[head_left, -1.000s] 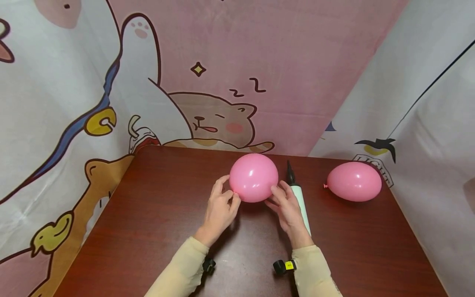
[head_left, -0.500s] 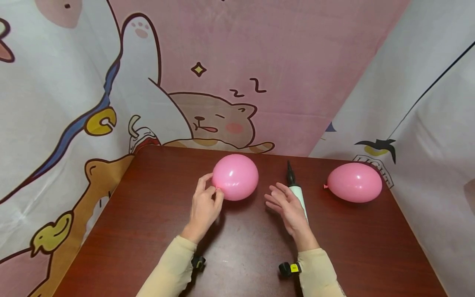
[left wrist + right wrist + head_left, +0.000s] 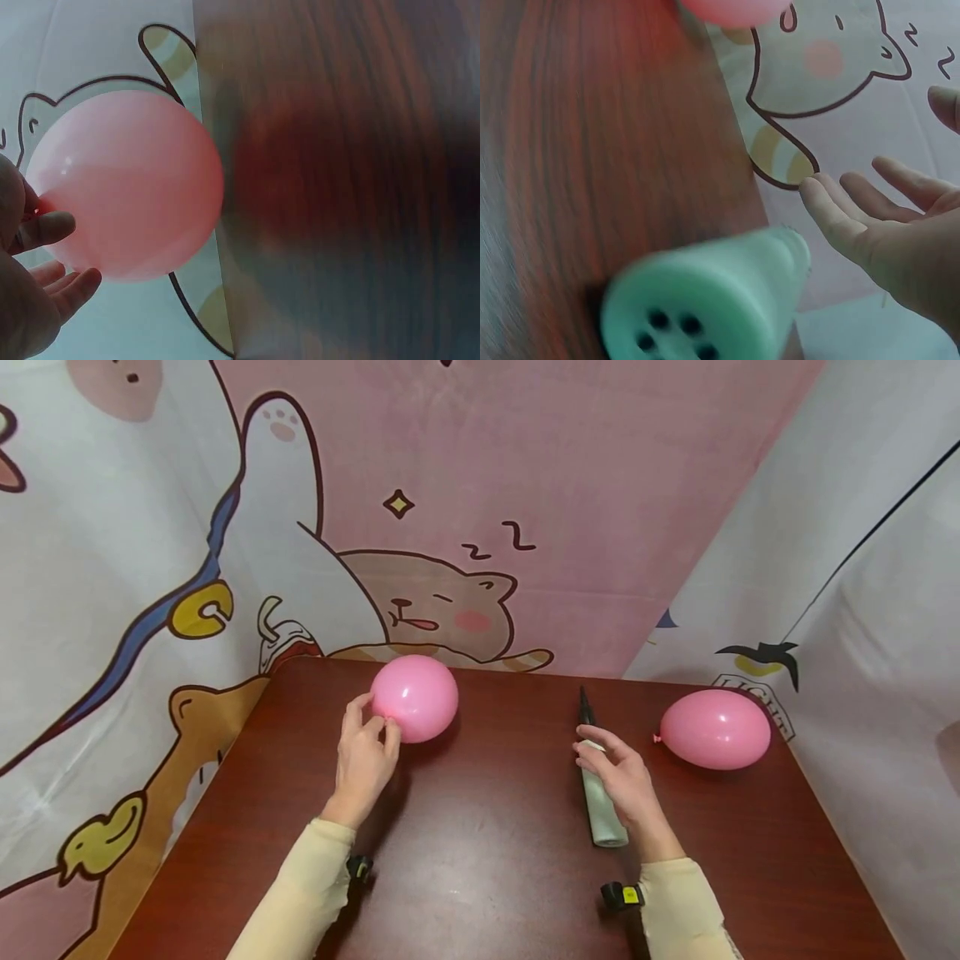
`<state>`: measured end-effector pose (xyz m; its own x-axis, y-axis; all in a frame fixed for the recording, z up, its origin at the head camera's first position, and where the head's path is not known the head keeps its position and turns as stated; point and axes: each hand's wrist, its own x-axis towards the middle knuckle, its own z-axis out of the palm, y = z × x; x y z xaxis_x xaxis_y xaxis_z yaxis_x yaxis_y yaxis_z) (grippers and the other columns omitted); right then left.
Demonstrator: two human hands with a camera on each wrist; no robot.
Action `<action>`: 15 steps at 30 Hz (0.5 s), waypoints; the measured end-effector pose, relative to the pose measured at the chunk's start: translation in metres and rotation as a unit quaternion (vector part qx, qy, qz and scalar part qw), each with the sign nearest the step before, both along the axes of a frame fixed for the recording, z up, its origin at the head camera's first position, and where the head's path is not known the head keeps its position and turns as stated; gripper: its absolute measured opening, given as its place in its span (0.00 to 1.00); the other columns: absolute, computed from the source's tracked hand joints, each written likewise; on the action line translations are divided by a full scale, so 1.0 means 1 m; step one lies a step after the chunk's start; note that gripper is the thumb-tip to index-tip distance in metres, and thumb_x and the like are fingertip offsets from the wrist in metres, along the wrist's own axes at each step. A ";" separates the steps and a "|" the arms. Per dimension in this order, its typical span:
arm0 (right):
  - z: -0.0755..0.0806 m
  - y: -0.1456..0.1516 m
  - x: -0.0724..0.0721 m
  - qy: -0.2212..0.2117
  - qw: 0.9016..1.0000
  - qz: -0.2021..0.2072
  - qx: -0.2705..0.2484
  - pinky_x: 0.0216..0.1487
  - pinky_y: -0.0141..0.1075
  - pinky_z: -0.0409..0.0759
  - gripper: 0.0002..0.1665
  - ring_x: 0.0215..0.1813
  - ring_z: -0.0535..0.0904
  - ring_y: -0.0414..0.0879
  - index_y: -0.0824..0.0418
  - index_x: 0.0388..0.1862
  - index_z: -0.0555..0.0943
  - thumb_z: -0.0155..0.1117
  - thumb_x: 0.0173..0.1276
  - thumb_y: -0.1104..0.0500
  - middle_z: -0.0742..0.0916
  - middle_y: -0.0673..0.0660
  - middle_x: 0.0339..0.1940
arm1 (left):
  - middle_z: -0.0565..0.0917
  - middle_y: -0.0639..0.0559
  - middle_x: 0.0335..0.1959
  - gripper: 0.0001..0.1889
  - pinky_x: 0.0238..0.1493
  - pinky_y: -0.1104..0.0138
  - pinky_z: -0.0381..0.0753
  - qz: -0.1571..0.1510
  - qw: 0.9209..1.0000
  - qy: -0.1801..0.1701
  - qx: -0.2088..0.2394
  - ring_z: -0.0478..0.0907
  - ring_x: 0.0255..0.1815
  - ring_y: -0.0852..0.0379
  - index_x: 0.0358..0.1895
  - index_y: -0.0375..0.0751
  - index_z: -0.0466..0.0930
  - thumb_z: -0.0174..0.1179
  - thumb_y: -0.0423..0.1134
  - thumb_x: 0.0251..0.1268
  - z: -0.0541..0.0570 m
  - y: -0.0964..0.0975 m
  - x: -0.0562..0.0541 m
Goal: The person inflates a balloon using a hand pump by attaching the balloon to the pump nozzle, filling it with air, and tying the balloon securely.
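In the head view my left hand [image 3: 363,768] pinches a round pink balloon [image 3: 420,693] by its neck, over the back left of the table. The left wrist view shows the thumb and a finger at the neck, the inflated balloon [image 3: 142,180] beyond them. My right hand [image 3: 628,781], fingers loosely extended, hovers over a pale green hand pump [image 3: 604,822] with a black nozzle. Nothing is in that hand. From the right wrist, the pump [image 3: 712,281] shows its holed end toward the camera, beside the open right hand [image 3: 904,232].
A second pink balloon [image 3: 716,729], its neck knotted, lies at the back right of the dark red-brown table [image 3: 480,877]. Behind the table hangs a pink cartoon-printed cloth [image 3: 600,502], with white printed cloth on both sides.
My left hand has carried the balloon to the left. The right hand has come off the balloon and moved right, over the pump. The second balloon stays where it was.
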<state>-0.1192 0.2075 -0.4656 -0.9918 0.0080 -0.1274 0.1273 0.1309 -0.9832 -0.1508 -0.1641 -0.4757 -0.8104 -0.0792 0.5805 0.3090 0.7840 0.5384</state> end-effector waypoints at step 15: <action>0.005 0.030 -0.007 0.029 0.986 -0.010 0.165 0.49 0.26 0.76 0.30 0.68 0.73 0.56 0.58 0.73 0.75 0.62 0.78 0.46 0.78 0.63 0.71 | 0.70 0.28 0.67 0.16 0.59 0.40 0.81 0.048 0.998 0.024 -0.045 0.70 0.64 0.32 0.28 0.20 0.81 0.56 0.32 0.71 -0.004 -0.038 -0.031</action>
